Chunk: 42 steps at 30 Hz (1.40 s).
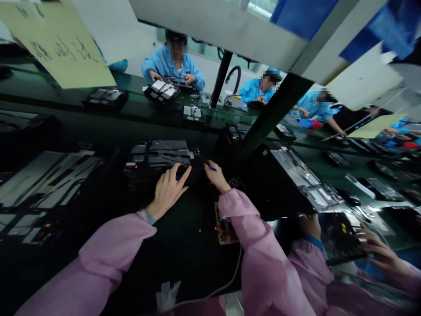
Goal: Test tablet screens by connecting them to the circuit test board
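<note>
A stack of dark, flat electronic device housings (169,146) with grey battery-like blocks and black ribbon strips lies ahead of me on the dark green bench. My left hand (168,188) is at its near edge, fingers stretched and thumb apart; I cannot tell whether the fingertips touch it. A bit of dark blue shows between the thumb and fingers. Just right of the stack, my right hand (215,176) is closed, its fingers pinched together. Something small and blue shows at those fingers; whether it is a tool or a finger cover is unclear.
More opened devices lie left (49,180) and in a tall black stack (289,175) right. A yellow-edged item (223,228) and a white cable (235,272) lie nearby. At right, a co-worker's hands hold a dark panel (342,237). A slanted post (269,114) stands ahead.
</note>
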Motion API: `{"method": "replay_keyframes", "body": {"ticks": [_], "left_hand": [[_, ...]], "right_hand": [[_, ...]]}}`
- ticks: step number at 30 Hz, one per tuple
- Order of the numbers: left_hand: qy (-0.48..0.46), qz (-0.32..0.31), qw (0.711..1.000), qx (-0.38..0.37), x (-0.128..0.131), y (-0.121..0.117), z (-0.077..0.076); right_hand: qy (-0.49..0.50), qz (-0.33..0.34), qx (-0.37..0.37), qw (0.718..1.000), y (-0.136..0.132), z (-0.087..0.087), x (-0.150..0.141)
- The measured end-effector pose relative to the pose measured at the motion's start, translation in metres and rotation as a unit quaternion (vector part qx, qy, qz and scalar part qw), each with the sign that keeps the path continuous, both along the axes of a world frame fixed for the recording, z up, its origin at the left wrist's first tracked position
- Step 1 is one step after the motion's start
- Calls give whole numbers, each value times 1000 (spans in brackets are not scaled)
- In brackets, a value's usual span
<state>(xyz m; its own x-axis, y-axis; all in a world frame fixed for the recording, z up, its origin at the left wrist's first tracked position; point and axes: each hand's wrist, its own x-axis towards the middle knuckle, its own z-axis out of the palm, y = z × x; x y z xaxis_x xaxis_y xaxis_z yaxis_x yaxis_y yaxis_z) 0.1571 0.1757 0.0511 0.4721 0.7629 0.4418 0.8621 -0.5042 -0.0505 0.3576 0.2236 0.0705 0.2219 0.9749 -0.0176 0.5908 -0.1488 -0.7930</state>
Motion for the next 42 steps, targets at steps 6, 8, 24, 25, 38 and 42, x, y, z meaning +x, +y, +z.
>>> {"method": "replay_keyframes", "body": {"ticks": [6,8,24,25,38,42], "left_hand": [[-18,6,999,25,1,-2,-2],[-23,5,999,28,0,-4,-1],[-518,-150,740,-401,-27,-94,41],[-515,-163,713,-447,-29,-105,43],[-499,-80,675,-537,-41,-167,9],[-504,-62,673,-538,-41,-188,-10]], "right_hand": [[22,-39,-4,999,1,-12,-9],[27,-22,9,999,-5,-12,-8],[-84,167,202,961,-125,73,-41],[-122,142,222,957,-134,71,-47],[-352,71,306,882,-199,11,-105],[-418,117,217,874,-222,-2,-109]]}}
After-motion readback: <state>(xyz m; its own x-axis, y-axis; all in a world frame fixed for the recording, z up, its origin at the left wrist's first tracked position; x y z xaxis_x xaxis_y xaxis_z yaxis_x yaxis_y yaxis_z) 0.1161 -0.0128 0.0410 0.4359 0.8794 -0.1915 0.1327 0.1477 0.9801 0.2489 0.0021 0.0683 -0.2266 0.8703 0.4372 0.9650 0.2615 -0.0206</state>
